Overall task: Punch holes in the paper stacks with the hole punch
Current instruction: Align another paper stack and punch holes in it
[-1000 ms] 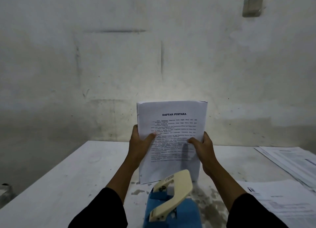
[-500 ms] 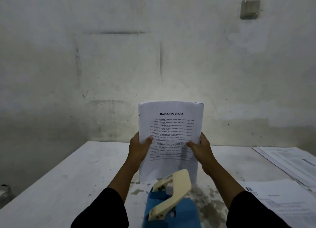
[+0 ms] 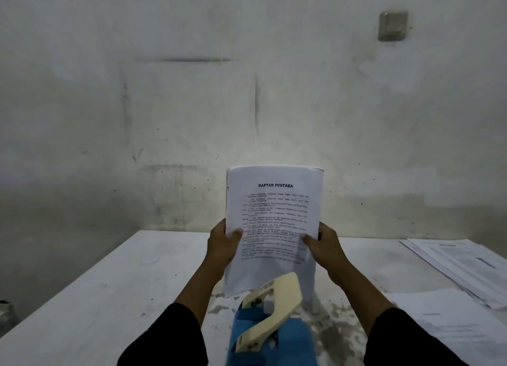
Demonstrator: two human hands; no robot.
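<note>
I hold a white paper stack [image 3: 274,209] upright in front of me, its printed front page headed "DAFTAR PUSTAKA". My left hand [image 3: 222,242] grips its left edge with the thumb on the front. Gripping the right edge the same way is my right hand [image 3: 325,246]. The stack's bottom edge stands on or just above the white table [image 3: 96,297], right behind the hole punch [image 3: 267,327]. The punch has a blue body and a cream lever raised at an angle, and sits at the table's near edge between my forearms.
More printed paper stacks [image 3: 466,269] lie on the table at the right, one nearer me [image 3: 450,327]. A stained white wall rises behind the table, with a switch box [image 3: 392,25] high on the right. Dark floor lies left of the table.
The stack has narrowed and squared up slightly between my hands, and both hands have slid a little lower and closer together. The punch has not moved.
</note>
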